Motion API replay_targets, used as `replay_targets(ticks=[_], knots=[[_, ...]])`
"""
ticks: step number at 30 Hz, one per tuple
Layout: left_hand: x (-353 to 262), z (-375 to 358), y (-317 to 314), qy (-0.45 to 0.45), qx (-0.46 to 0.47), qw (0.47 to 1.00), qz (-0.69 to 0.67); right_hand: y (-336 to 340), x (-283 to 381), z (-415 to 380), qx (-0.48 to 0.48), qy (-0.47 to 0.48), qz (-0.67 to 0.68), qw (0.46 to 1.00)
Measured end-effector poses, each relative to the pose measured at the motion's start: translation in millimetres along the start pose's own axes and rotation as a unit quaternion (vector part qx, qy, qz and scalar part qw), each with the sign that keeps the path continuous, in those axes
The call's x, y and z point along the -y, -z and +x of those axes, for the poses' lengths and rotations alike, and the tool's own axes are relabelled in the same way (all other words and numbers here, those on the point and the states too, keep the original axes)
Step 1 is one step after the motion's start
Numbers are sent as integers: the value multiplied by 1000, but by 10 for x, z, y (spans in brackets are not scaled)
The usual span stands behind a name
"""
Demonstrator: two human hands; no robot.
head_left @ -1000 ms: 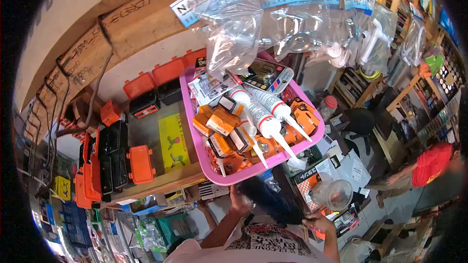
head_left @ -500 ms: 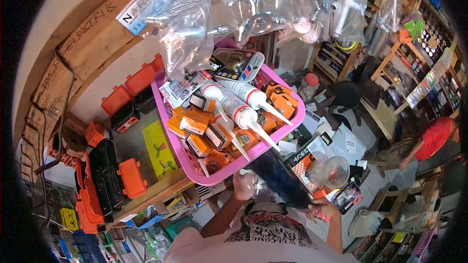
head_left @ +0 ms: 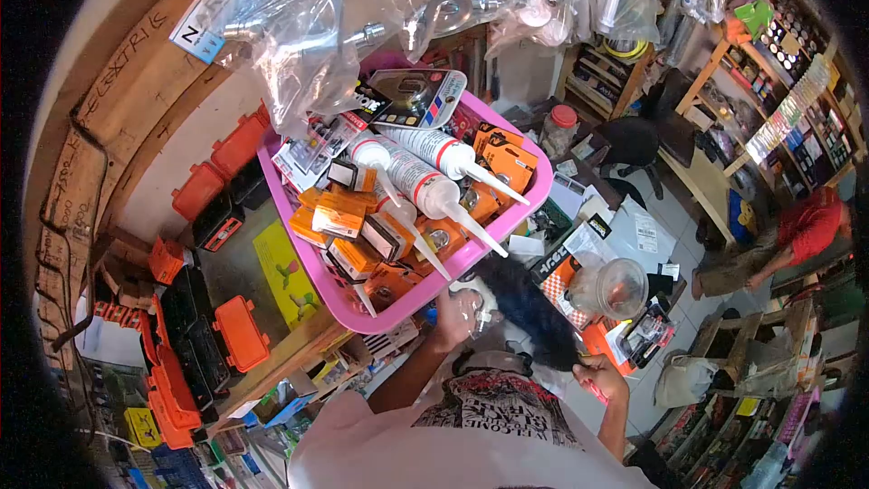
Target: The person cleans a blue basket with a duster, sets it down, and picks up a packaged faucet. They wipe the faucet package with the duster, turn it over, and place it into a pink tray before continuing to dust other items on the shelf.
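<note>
Pink plastic basket [head_left: 534, 183]: tilted, raised in front of the person above the wooden shelf; its lower rim sits just over the left hand.
Left hand [head_left: 455, 319]: under the basket's near edge, fingers curled about a small clear packet [head_left: 478, 299]; how tightly it is pinched I cannot tell.
Right hand [head_left: 599, 376]: low, beside the shirt, closed round the handle of a black feather duster [head_left: 529, 308], whose head reaches up to the basket's lower corner.
Basket contents: white sealant tubes [head_left: 425, 186] with long nozzles lying across the top; orange boxes [head_left: 337, 215] packed beneath; a carded padlock [head_left: 418, 100] at the far end.
Above: clear bags of metal fittings [head_left: 303, 32] hanging, touching the basket's far rim.
Shelf [head_left: 290, 349]: wooden, to the left; carries orange-and-black cases [head_left: 240, 330] and a yellow box [head_left: 282, 272].
Below right: clear jar [head_left: 618, 288] lying among packets; a red-lidded jar [head_left: 561, 127] stands further off.
Clothing: white printed shirt [head_left: 489, 430], bottom of view.
Background: another person in a red top [head_left: 810, 222], bent over, well apart at the right, by stocked wooden racks [head_left: 778, 81].
</note>
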State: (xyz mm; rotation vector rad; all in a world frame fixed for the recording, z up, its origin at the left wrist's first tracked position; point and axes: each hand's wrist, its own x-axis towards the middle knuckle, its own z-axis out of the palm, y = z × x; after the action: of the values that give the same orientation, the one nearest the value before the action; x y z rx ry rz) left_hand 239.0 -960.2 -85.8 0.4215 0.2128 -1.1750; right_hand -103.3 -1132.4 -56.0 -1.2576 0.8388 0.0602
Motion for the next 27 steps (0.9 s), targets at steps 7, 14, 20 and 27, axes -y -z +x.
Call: replay_targets(ticks=[7, 14, 20, 27], knots=[[-41, 145, 65, 56, 97, 993, -37, -113, -42, -55, -6, 35, -10, 999], [-19, 331, 65, 133, 323, 931, -104, -288, -37, -131, -49, 23, 53, 997], [33, 272, -163, 60, 323, 936, -124, -214, -87, -106, -64, 47, 59, 995], [68, 183, -246, 70, 158, 985, -27, -73, -17, -84, -31, 25, 18, 999]])
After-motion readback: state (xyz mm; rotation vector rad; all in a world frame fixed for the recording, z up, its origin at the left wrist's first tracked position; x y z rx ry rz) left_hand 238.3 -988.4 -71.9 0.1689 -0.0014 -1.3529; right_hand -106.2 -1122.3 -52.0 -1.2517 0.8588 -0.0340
